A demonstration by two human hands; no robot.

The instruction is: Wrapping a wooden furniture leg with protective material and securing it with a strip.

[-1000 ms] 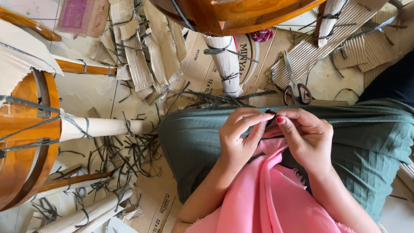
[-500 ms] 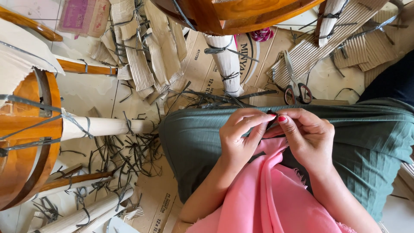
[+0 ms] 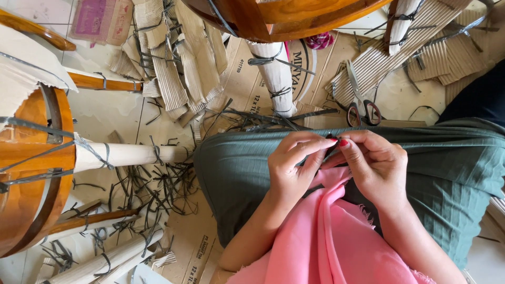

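My left hand point(image 3: 293, 169) and my right hand point(image 3: 374, 167) meet fingertip to fingertip above my lap, which is covered by a dark green skirt point(image 3: 239, 168). Between the pinched fingertips sits a small dark strip point(image 3: 331, 143), mostly hidden by the fingers. A pink cloth point(image 3: 329, 231) drapes down from just under both hands. My right hand has red-painted nails. Both forearms come in from the bottom edge.
Scissors with dark handles point(image 3: 361, 108) lie on flattened cardboard just beyond my lap. Paper-wrapped wooden furniture legs point(image 3: 123, 155) point(image 3: 276, 79) tied with dark straps lie around. Cut strap pieces point(image 3: 158, 184) and corrugated cardboard scraps point(image 3: 168, 68) litter the floor.
Hardly anything differs: my fingertips shift slightly on the small dark strip, and both hands stay in the same place over my lap.
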